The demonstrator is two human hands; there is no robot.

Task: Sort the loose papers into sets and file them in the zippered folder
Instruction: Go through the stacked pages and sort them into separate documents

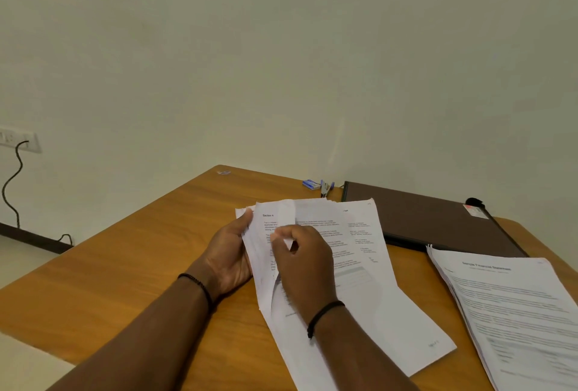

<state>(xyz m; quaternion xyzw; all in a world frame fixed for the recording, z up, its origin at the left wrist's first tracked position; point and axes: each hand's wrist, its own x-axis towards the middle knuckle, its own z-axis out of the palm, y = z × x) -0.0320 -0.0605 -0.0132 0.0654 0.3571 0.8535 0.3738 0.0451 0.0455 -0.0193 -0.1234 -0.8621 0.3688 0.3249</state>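
A loose stack of printed papers (356,253) lies in the middle of the wooden table (131,265). My left hand (230,253) grips the stack's left edge, thumb on top. My right hand (305,262) pinches a sheet on top of the stack, lifting and curling it. A second, squared pile of papers (513,312), headed as a financial statement, lies at the right. The dark brown zippered folder (428,218) lies closed at the back right, against the wall.
A small blue box (310,184) and a stapler (325,188) sit at the table's back edge, left of the folder. A black cable (12,190) hangs from a wall socket at the far left. Bare wood fills the table's left half.
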